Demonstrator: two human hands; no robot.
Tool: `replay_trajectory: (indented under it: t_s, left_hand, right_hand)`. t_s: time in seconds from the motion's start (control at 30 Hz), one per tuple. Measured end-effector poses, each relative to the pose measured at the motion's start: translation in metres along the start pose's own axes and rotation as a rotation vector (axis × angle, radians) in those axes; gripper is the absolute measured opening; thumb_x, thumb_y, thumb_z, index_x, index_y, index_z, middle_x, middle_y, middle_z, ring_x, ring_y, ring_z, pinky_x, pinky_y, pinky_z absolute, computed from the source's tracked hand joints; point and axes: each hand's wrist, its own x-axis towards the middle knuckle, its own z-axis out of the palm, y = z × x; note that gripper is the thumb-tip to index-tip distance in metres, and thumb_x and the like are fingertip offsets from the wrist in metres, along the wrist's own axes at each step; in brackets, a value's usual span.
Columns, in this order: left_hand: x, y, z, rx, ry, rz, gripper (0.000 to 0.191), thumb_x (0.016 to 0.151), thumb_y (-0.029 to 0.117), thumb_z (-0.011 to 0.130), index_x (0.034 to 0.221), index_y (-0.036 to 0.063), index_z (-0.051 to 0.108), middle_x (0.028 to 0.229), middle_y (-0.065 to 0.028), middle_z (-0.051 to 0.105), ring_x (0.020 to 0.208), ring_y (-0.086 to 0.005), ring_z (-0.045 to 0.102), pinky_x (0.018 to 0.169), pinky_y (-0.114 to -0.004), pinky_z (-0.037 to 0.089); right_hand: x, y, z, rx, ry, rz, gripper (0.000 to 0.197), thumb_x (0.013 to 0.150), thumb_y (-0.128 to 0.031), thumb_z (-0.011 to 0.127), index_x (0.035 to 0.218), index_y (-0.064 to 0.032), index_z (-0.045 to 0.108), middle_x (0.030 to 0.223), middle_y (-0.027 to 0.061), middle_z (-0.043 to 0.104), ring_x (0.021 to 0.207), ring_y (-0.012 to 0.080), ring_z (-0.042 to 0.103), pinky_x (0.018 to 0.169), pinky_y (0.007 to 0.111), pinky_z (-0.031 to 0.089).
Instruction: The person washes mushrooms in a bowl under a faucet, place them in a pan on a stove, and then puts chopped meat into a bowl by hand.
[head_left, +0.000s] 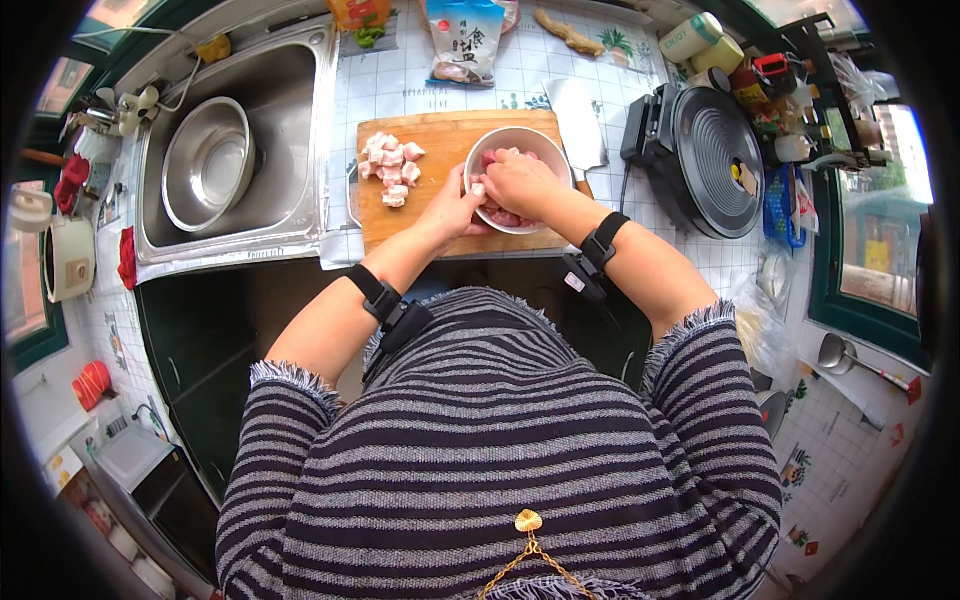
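A white bowl (551, 148) holding pieces of raw red meat (511, 217) stands on the right part of a wooden cutting board (435, 133). My left hand (452, 208) grips the bowl's near left side, its thumb at the rim. Inside the bowl, my right hand (521, 182) has its fingers down among the meat; the fingertips are hidden, so whether they pinch a piece is unclear. Cubes of pale, fatty raw pork (391, 166) lie in a small heap on the board's left side. Just right of the board, a cleaver (576, 120) rests flat, its wooden handle towards me.
To the left, a steel sink (292, 150) contains a metal basin (206, 165). A round black electric griddle (716, 157) stands at the right. Behind the board are a printed plastic packet (469, 41) and ginger root (568, 34). Bottles (757, 82) crowd a rack at the far right.
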Motion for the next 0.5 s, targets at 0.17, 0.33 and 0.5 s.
replay_trajectory:
  t_s: [0.17, 0.33, 0.5]
  left_hand:
    - [-0.003, -0.003, -0.003, -0.043, 0.001, 0.000, 0.048, 0.096, 0.022, 0.045, 0.137, 0.0151, 0.022, 0.130, -0.0111, 0.041, 0.110, -0.0240, 0.054, 0.079, -0.038, 0.055]
    - [-0.001, -0.001, 0.001, -0.051, 0.012, -0.025, 0.048, 0.096, 0.020, 0.044, 0.137, 0.0146, 0.022, 0.130, -0.0114, 0.041, 0.110, -0.0239, 0.054, 0.079, -0.039, 0.055]
    - [0.000, -0.002, -0.001, -0.085, 0.020, -0.048, 0.047, 0.096, 0.019, 0.044, 0.137, 0.0145, 0.022, 0.130, -0.0115, 0.042, 0.108, -0.0237, 0.055, 0.079, -0.039, 0.055]
  right_hand:
    - [-0.040, 0.014, 0.000, -0.274, 0.372, -0.293, 0.062, 0.075, -0.042, 0.063, 0.125, -0.0081, 0.047, 0.123, 0.0205, 0.044, 0.108, 0.0392, 0.048, 0.086, 0.050, 0.042]
    - [-0.008, 0.029, 0.037, -0.187, 0.367, -0.296, 0.062, 0.072, -0.022, 0.065, 0.129, -0.0152, 0.042, 0.120, 0.0223, 0.042, 0.099, 0.0412, 0.053, 0.082, 0.050, 0.047]
    - [-0.009, 0.016, 0.029, -0.118, 0.331, -0.192, 0.045, 0.075, -0.016, 0.061, 0.116, -0.0042, 0.046, 0.113, 0.0221, 0.049, 0.085, 0.0367, 0.061, 0.067, 0.045, 0.054]
